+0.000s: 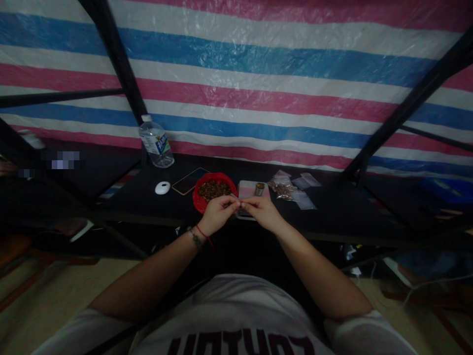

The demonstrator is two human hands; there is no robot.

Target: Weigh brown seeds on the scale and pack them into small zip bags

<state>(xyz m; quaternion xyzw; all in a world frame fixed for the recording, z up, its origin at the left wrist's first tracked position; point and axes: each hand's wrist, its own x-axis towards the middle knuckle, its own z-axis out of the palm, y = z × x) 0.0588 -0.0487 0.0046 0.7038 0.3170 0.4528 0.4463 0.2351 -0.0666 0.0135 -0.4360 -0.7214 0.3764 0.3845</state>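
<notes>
My left hand and my right hand meet at the fingertips in front of the red bowl and the scale. Both are closed in a pinch on a thin small plastic bag; only a sliver with a reddish line shows, the rest is hidden by fingers. Brown bits fill much of the bowl. A small metal cup with brown contents stands on the flat pale scale. Right of it lie filled clear bags and flat clear bags.
A phone and a white oval case lie left of the bowl on the black table. A large clear bottle stands behind them. Dark metal posts frame both sides, with a striped plastic sheet behind.
</notes>
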